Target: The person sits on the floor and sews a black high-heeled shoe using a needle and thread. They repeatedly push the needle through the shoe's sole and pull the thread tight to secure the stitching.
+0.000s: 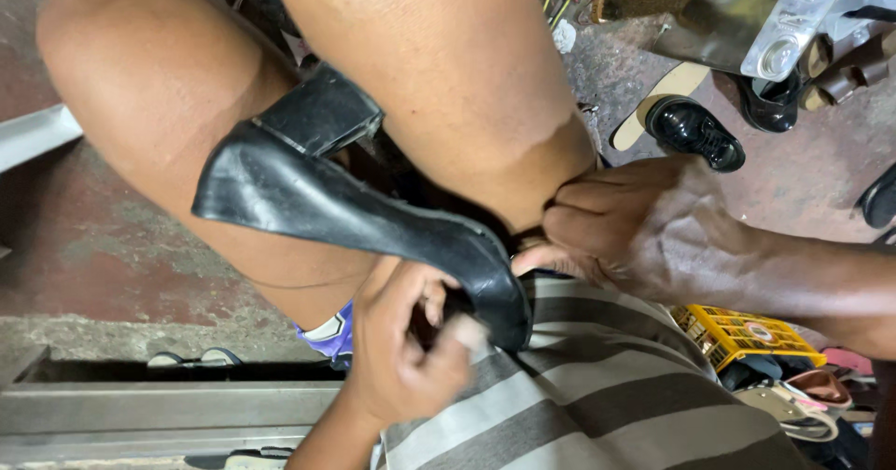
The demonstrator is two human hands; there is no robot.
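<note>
A black leather high-heeled shoe (317,195) lies clamped between my bare knees, heel block up at the left, toe pointing down toward my striped shirt. My left hand (411,353) is curled against the toe end, fingers closed on the shoe's edge; whatever small thing it may pinch is hidden. My right hand (625,223) is closed in a fist by my right knee, thumb and fingers pressing at the shoe's opening.
On the concrete floor at upper right stand a black lace-up shoe (695,132), a tan insole (667,92), a brush (644,1) and other dark shoes. A yellow crate (747,332) and sandals sit lower right. A metal sill (168,409) runs lower left.
</note>
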